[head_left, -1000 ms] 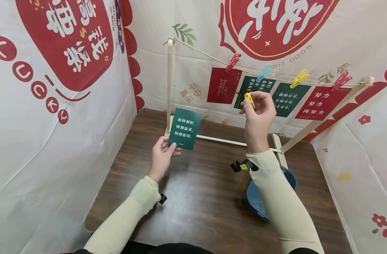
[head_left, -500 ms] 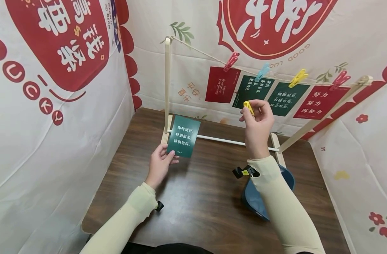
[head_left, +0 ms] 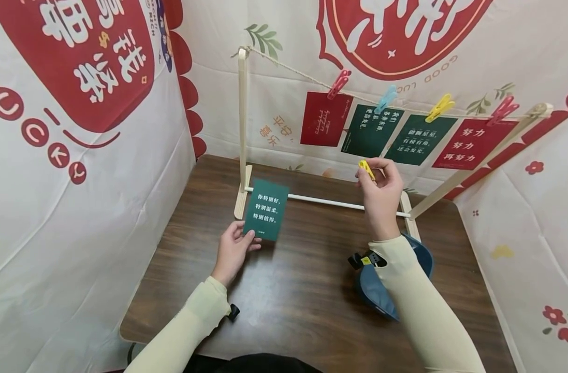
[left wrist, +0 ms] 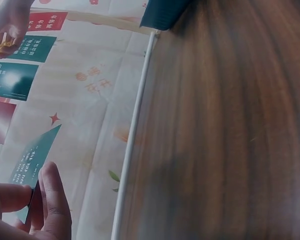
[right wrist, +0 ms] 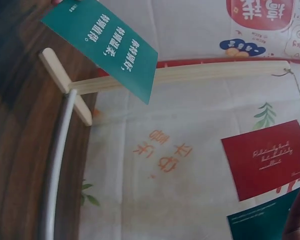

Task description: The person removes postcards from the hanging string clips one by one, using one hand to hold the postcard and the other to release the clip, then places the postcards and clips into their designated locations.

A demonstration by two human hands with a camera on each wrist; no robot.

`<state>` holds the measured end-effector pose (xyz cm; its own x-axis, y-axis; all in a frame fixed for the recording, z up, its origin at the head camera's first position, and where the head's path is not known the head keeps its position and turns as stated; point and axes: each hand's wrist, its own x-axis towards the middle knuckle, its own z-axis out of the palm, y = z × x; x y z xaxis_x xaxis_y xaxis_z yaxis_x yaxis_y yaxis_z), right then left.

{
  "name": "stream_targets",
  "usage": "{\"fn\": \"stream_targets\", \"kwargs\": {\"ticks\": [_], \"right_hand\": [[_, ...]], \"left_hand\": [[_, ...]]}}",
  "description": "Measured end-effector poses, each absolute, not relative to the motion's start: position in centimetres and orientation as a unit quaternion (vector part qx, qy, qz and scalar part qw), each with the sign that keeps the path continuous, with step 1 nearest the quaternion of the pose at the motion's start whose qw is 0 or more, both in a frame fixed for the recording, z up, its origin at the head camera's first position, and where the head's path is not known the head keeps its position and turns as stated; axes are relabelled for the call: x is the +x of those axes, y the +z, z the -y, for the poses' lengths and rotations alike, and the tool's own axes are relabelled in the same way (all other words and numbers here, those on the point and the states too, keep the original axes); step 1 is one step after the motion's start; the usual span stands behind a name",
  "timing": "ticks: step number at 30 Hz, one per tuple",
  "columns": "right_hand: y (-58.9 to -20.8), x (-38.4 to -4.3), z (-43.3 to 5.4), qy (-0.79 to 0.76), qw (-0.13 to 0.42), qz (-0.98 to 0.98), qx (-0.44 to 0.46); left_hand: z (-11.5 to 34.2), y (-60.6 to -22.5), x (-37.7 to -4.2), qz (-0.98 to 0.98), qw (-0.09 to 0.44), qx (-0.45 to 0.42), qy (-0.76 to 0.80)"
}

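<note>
My left hand (head_left: 232,252) pinches the lower edge of a green card (head_left: 266,210) with white writing, thumb in front and fingers behind. In the left wrist view the same card (left wrist: 32,167) shows nearly edge-on. My right hand (head_left: 381,194) holds a small yellow clothespin (head_left: 366,169) between thumb and fingers, below the hanging cards. From a rope (head_left: 293,70) hang a red card (head_left: 325,119), two green cards (head_left: 371,129) and another red card (head_left: 472,144). Pink, blue and yellow clothespins (head_left: 439,108) fix them to it.
A wooden frame (head_left: 243,119) with a white bottom bar (head_left: 325,201) stands on the brown table (head_left: 288,300). A blue bin (head_left: 377,292) sits partly under my right forearm. Printed cloth (head_left: 78,233) surrounds the table at the back and sides.
Both hands have come down a little, the left with the green card and the right with the yellow clothespin. The hanging cards stay on the rope.
</note>
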<state>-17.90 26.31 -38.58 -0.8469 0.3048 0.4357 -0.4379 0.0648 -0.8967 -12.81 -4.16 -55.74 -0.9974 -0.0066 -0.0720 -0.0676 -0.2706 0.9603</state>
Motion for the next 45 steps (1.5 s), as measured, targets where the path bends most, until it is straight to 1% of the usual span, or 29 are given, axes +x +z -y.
{"fn": "stream_targets", "kwargs": {"ticks": [6,11,16,20,26,36,42,45], "right_hand": [[-40.1,-17.3,-27.5,0.660,0.262,0.703,0.030],[-41.4,-16.6,-29.1,0.647,0.242,0.723,0.010],[-42.5,-16.0,-30.9,0.640,0.240,0.730,-0.020],[-43.2,-15.5,-31.9,0.614,0.228,0.754,-0.050],[-43.9,-15.4,-32.8,0.558,0.218,0.798,-0.067],[-45.1,-14.8,-34.3,0.548,0.211,0.803,-0.096],[-45.3,-14.5,-34.9,0.545,0.220,0.804,-0.095],[-45.3,-14.4,-35.5,0.542,0.216,0.805,-0.112]], "left_hand": [[3.9,-56.6,-12.2,-0.602,0.042,-0.052,0.796],[3.8,-57.3,-11.7,-0.603,0.054,-0.068,0.793],[3.6,-58.0,-11.4,-0.602,0.067,-0.078,0.792],[3.4,-58.4,-11.2,-0.598,0.078,-0.080,0.794],[3.5,-59.0,-11.1,-0.598,0.082,-0.082,0.793],[3.8,-59.5,-10.9,-0.587,0.100,-0.093,0.798],[3.8,-59.8,-10.9,-0.589,0.103,-0.097,0.796],[3.9,-60.1,-10.8,-0.593,0.103,-0.098,0.792]]}}
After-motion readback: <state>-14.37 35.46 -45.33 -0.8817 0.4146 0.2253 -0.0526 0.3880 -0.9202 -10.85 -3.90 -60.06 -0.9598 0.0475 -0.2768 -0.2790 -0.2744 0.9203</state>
